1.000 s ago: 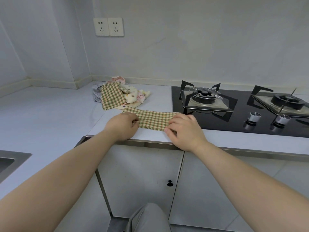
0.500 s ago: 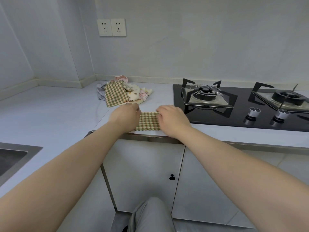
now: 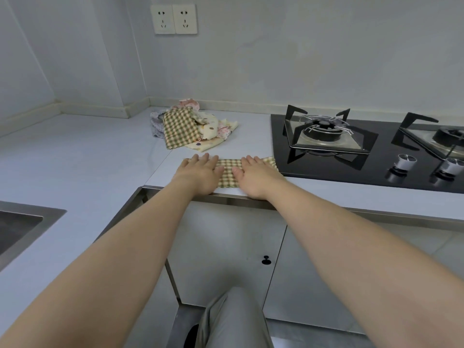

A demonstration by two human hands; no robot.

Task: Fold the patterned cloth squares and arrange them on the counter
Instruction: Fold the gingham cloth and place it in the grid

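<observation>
I have both hands flat on one checked cloth (image 3: 229, 169) at the near edge of the table (image 3: 75, 151), in the middle of the frame. My left hand (image 3: 200, 172) covers its left end and my right hand (image 3: 256, 175) its right part. The fingers of both are straight and spread, pressing down and gripping nothing. The cloth lies as a narrow band running left to right, and its right end reaches the edge of the black hob (image 3: 376, 156).

I judge this to be early in the job. This one cloth looks folded into a strip but not yet into a small square. I see no finished cloth set out anywhere on the table. Behind my hands, toward the upper middle, a heap of cloths (image 3: 193, 129) sits crumpled: another checked one on top, with spotted and flowered pieces under it. All of those remain to be folded and arranged.

The table is pale, smooth and L-shaped, with a steel sink (image 3: 20, 229) sunk into it at the left edge of the frame. The hob on the right carries two burners (image 3: 324, 129) and two knobs (image 3: 404, 162). The wall (image 3: 301, 59) is plain grey, with a pair of sockets (image 3: 173, 18) at the upper left. Pale cupboard doors (image 3: 226, 247) close the space below.
</observation>
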